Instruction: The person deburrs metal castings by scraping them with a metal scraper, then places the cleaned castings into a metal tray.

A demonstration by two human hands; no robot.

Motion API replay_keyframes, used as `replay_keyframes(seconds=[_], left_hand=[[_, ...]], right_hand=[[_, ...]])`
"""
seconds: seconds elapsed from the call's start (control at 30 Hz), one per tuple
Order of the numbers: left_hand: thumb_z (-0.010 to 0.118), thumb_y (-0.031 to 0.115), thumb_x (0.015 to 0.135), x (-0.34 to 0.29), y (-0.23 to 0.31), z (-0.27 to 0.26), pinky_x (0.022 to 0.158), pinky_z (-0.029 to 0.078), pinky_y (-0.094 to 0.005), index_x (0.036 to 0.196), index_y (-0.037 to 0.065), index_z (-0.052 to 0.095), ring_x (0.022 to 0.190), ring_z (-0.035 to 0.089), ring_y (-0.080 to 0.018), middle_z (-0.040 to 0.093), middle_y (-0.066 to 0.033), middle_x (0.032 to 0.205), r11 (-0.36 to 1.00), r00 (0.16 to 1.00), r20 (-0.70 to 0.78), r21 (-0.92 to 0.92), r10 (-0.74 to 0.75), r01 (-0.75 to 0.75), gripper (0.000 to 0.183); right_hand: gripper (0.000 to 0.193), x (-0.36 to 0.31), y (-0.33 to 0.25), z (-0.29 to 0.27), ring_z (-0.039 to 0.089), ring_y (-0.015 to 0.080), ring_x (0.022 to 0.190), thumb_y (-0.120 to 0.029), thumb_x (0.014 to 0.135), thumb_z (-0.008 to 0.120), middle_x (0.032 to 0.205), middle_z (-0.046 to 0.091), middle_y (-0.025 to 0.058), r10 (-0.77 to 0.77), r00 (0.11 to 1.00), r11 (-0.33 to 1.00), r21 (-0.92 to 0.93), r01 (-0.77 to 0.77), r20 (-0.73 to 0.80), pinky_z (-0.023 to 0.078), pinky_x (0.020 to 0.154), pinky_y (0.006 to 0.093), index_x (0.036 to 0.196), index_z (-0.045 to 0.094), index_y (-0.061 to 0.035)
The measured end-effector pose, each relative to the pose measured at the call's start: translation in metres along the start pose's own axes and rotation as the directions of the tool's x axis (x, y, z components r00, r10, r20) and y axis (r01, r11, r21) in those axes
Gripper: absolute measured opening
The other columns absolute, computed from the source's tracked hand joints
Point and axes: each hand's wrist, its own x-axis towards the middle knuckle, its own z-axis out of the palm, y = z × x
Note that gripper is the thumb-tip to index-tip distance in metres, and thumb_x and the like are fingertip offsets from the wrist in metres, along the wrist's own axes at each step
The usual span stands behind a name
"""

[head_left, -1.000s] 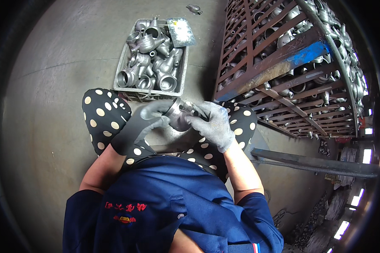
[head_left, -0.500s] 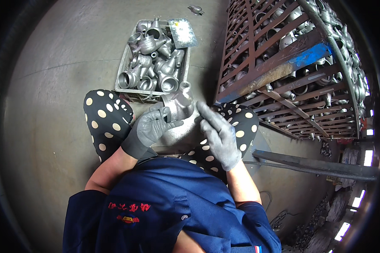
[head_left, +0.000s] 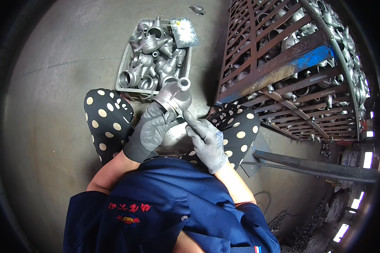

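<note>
My left hand (head_left: 153,128), in a dark grey glove, is closed around the wide collar of a silvery metal pipe-fitting casting (head_left: 177,96). The casting is tilted over my lap, its narrow round spout facing up and away from me. Gloved in lighter grey, my right hand (head_left: 209,143) holds nothing; its index finger points out and reaches the casting's lower right side, while the other fingers are partly curled. Just beyond the casting stands a crate (head_left: 135,97) piled with similar castings (head_left: 150,44).
A flat metal plate (head_left: 184,33) rests on the crate's far right corner. To the right rises a large rusty slatted cage (head_left: 278,76) full of castings. One loose casting (head_left: 197,9) lies on the far floor. A dark beam with a hose (head_left: 316,168) extends at right.
The casting has been turned, so its spout tips more toward me. My right hand has moved left and its index finger now meets the casting.
</note>
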Motion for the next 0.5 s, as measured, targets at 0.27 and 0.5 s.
replay_keyframes(seconds=[0.27,0.5], left_hand=[[0.054,-0.005,0.089,-0.004,0.001,0.002,0.099,0.050,-0.0446,0.135,0.003,0.045,0.099,0.063,-0.0140,0.063,-0.0074,0.113,1.000,0.999,0.024,-0.021,0.024,-0.023,0.047],[0.055,-0.004,0.089,-0.006,0.002,0.010,0.098,0.049,-0.0430,0.135,0.003,0.045,0.102,0.063,-0.0156,0.063,-0.0070,0.112,0.998,0.999,-0.033,0.061,0.030,-0.028,0.047]], right_hand=[[0.051,-0.001,-0.014,-0.011,0.064,0.0283,0.076,-0.010,0.085,0.062,0.087,0.062,0.0099,-0.030,0.995,0.940,-0.335,0.062,0.099,0.051,0.066,0.0382,0.134,0.056,-0.0191],[0.046,0.000,-0.013,-0.024,0.065,0.0289,0.075,-0.013,0.086,0.062,0.086,0.062,0.0107,-0.001,0.984,0.911,-0.406,0.074,0.177,0.052,0.066,0.0391,0.132,0.058,-0.0191]])
